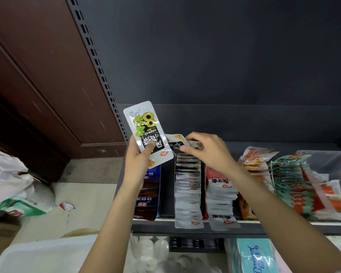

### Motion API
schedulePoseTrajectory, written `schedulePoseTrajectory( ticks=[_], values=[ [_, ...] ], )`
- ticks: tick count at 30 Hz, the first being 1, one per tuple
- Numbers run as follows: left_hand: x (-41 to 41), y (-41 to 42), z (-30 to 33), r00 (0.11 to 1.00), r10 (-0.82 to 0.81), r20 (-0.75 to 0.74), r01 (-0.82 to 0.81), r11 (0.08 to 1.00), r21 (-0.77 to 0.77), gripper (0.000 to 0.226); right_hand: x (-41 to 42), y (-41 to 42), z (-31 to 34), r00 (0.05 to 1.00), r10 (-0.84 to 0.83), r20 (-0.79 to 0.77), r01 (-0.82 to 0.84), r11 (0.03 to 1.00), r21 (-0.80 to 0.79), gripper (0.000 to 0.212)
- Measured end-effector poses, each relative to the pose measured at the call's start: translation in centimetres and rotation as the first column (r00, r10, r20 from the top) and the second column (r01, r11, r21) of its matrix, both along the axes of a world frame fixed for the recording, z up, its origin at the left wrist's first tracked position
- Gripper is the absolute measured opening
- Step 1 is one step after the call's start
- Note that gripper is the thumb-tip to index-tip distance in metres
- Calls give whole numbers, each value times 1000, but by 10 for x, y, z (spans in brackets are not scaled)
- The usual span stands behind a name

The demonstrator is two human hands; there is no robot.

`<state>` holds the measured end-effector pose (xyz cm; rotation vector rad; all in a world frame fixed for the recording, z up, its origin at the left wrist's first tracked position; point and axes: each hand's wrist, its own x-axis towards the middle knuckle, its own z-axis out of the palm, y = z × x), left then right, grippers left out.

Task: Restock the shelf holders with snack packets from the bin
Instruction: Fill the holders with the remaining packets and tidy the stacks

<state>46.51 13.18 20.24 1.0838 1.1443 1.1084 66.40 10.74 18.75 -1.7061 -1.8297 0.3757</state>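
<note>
Upright, slightly left-tilted snack packet (147, 132) in left hand (136, 162), print inverted.

Readable print on the packets

The raised silver packet (148, 133) shows a large gold "8"; its lower corner reads "30".

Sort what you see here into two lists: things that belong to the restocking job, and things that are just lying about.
Part of the job:
- silver packet held by the left hand
- packet pinched by the right hand
- silver row in its holder
- white bin

Lying about:
- plastic bags on the floor
- tissue pack below
- teal packets
- dark blue box
</note>
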Motion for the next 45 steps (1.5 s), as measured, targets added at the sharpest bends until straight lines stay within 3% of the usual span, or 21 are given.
schedulePoseTrajectory(
  ticks=[4, 7, 10, 12, 15, 18, 22, 26, 30, 33, 35, 39, 42, 45],
  values=[
    [6, 0, 2, 998, -38, -50, 43, 995, 94, 31, -5, 8, 2, 991, -12, 131, -4, 993, 120, 23],
    [-1, 1, 6, 996, -81, -21, 83, 986, 145, 25, 9, 9, -2, 999, -36, 30, 34, 997, 63, 7],
    [-15, 8, 13, 966, -184, -179, 224, 945, 237, 23, 23, 4, -11, 996, -31, -81, 27, 998, -57, 18],
    [-24, 17, 25, 900, -231, -371, 356, 880, 315, 33, 26, 4, -16, 989, -32, -142, 11, 989, -145, 21],
    [-30, 33, 52, 689, -156, -708, 517, 790, 330, 38, 29, 4, -17, 925, -67, -373, -25, 971, -238, 20],
    [-24, 48, 78, 558, -177, -811, 653, 696, 298, 34, 30, 2, -15, 794, -117, -596, -52, 965, -258, 18],
    [-1, 61, 90, 455, -151, -878, 765, 571, 298, 23, 31, -1, -12, 748, -114, -654, -55, 971, -232, 14],
    [20, 58, 97, 439, -52, -897, 804, 468, 367, 27, 33, 0, -15, 752, -121, -647, -51, 969, -240, 21],
    [24, 57, 110, 536, 149, -831, 738, 395, 547, 34, 33, -2, -13, 714, -135, -687, -52, 968, -244, 18],
    [25, 61, 99, 596, 268, -757, 692, 306, 654, 31, 31, -7, -13, 759, -88, -646, -70, 974, -214, 20],
    [26, 68, 83, 546, 247, -800, 725, 339, 600, 30, 29, -12, -15, 762, -90, -641, -64, 975, -213, 16],
    [30, 67, 49, 462, 19, -887, 752, 522, 402, 31, 27, -17, -20, 755, -105, -647, 9, 989, -150, 16],
    [34, 63, 34, 415, -63, -908, 759, 575, 307, 29, 25, -17, -23, 811, -181, -557, 129, 983, -132, 25],
    [42, 63, 28, 385, -105, -917, 770, 584, 257, 29, 23, -16, -23, 836, -133, -533, 63, 987, -146, 23]
  ],
)
